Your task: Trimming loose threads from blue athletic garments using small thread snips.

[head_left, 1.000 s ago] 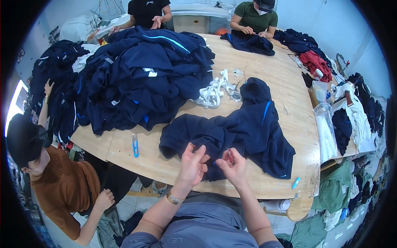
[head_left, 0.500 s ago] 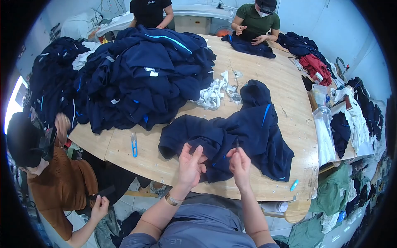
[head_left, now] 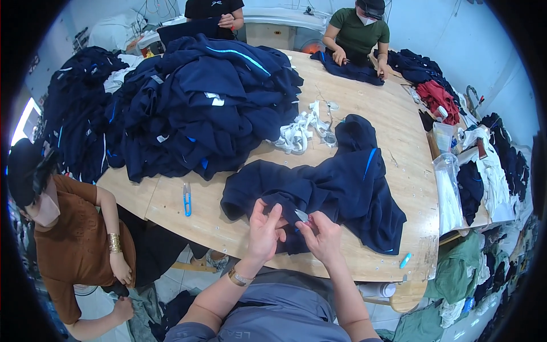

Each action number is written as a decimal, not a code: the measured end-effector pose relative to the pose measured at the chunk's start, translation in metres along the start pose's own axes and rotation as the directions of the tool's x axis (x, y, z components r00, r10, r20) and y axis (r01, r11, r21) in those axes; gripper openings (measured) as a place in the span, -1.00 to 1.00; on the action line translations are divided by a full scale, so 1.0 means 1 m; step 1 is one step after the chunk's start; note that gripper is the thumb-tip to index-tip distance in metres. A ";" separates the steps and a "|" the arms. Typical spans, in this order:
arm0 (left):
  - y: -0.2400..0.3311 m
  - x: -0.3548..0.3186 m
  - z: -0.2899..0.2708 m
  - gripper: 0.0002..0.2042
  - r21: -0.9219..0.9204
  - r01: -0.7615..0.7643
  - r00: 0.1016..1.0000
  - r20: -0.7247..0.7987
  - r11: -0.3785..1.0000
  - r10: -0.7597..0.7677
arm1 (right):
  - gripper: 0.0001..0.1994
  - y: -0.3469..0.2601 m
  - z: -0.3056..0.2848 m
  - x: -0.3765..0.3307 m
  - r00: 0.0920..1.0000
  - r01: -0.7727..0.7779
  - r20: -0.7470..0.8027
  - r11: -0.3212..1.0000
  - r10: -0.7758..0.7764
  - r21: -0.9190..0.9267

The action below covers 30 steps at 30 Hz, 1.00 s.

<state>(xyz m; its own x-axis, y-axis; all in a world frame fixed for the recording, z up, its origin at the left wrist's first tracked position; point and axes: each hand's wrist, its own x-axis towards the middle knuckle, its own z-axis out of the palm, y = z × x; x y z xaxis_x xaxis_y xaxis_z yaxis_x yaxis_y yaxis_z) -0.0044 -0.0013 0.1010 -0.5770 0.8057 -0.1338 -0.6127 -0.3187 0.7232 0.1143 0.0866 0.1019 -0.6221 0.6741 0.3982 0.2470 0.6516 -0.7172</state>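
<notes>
At the table's six o'clock edge, our left hand (head_left: 263, 232) pinches the navy garment (head_left: 336, 188) while our right hand (head_left: 323, 236) grips small snips (head_left: 301, 215) (the big navy pile (head_left: 199, 108) at eleven o'clock looks unworked).

Illumination bright and even, apparently from overhead; shadows soft and short. A strong white glare shows at the window (head_left: 24, 121) on the left edge. Wooden surface (head_left: 393, 142) evenly lit, no hot spots. Dark navy garment pile (head_left: 194, 102) loses fold detail. Fisheye distortion bends straight edges toward the rim; black vignette surrounds the frame. Centre sharp, periphery softer.
</notes>
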 end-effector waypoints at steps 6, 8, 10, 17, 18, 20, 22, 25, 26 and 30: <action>-0.001 -0.001 0.003 -0.81 0.048 -0.035 0.999 0.007 0.998 0.035 | -0.73 0.001 -0.002 0.002 0.999 -0.005 0.040 1.000 0.005 -0.018; -0.003 -0.001 0.003 -0.80 0.137 -0.104 0.995 0.016 0.985 0.103 | -0.70 0.001 -0.002 0.003 0.999 0.002 0.053 1.000 0.000 -0.031; -0.003 -0.002 0.004 -0.81 0.180 -0.121 0.993 0.007 0.976 0.122 | -0.70 0.002 -0.004 0.004 0.997 0.034 0.077 0.996 -0.028 -0.077; 0.001 0.003 0.001 -0.84 -0.010 0.020 0.998 -0.054 1.000 -0.021 | -0.72 0.007 -0.005 0.000 0.991 -0.136 0.016 0.980 0.136 0.145; 0.001 0.003 0.000 -0.84 -0.010 0.022 0.998 -0.055 1.000 -0.022 | -0.72 0.007 -0.004 -0.002 0.990 -0.138 0.017 0.980 0.137 0.145; 0.002 0.003 0.000 -0.84 -0.029 0.038 0.995 -0.093 0.999 -0.040 | -0.71 0.007 -0.001 -0.004 0.999 -0.012 -0.040 1.000 0.012 0.015; 0.002 0.003 0.000 -0.84 -0.040 0.040 0.993 -0.107 0.998 -0.045 | -0.72 0.006 0.000 -0.004 0.998 0.039 -0.039 0.998 -0.040 -0.048; 0.001 0.002 0.000 -0.85 -0.057 0.034 0.992 -0.117 0.998 -0.040 | -0.73 0.007 0.001 -0.005 0.991 0.121 -0.029 0.979 -0.127 -0.166; 0.000 0.001 0.001 -0.85 -0.063 0.026 0.993 -0.113 0.998 -0.033 | -0.73 0.007 0.002 -0.005 0.987 0.151 -0.022 0.964 -0.160 -0.221; -0.001 -0.001 0.002 -0.84 -0.045 0.020 0.994 -0.108 0.999 -0.025 | -0.72 0.004 0.002 -0.003 0.985 0.160 -0.027 0.952 -0.173 -0.261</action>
<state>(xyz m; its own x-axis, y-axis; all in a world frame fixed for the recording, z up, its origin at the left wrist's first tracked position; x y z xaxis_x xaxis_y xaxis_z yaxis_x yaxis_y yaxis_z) -0.0021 -0.0007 0.1014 -0.6166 0.7548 -0.2238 -0.6477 -0.3248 0.6892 0.1154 0.0865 0.0966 -0.6354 0.5600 0.5316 0.3292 0.8193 -0.4695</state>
